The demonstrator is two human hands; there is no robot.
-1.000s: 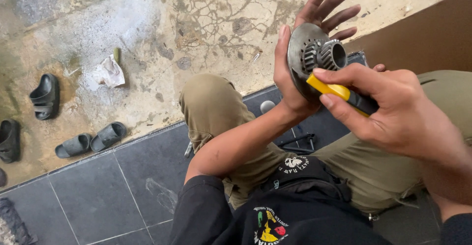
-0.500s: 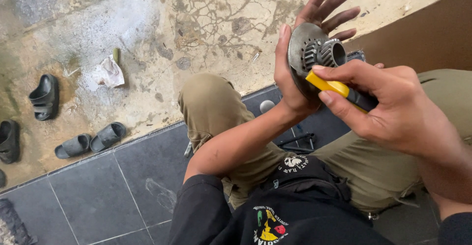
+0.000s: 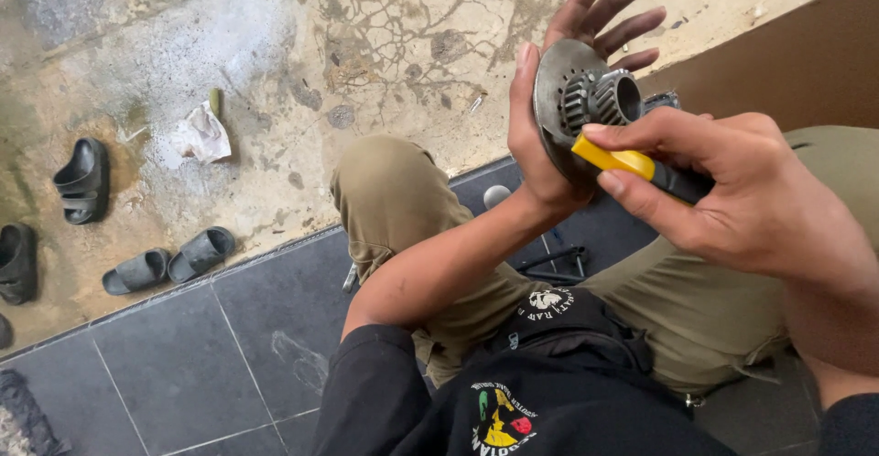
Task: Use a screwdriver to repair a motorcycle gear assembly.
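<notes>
The left hand (image 3: 558,117), fingers spread, cradled a round grey metal disc with a toothed gear hub (image 3: 586,99) above the knees. The right hand (image 3: 732,190) pinched a yellow-handled tool (image 3: 632,165) against it. Dark sandals (image 3: 165,259) lay far left on stained concrete (image 3: 366,44).

This looks like the doorstep or porch of a home used as a makeshift repair spot, not a fitted workshop. The person sits on dark floor tiles (image 3: 183,355) that end at a cracked, stained concrete yard (image 3: 366,44). Sandals (image 3: 169,259) lie scattered at the tile edge, as at a house entrance. A crumpled wrapper (image 3: 201,135) litters the concrete. Small tools (image 3: 558,264) lie on the tiles between the legs.
</notes>
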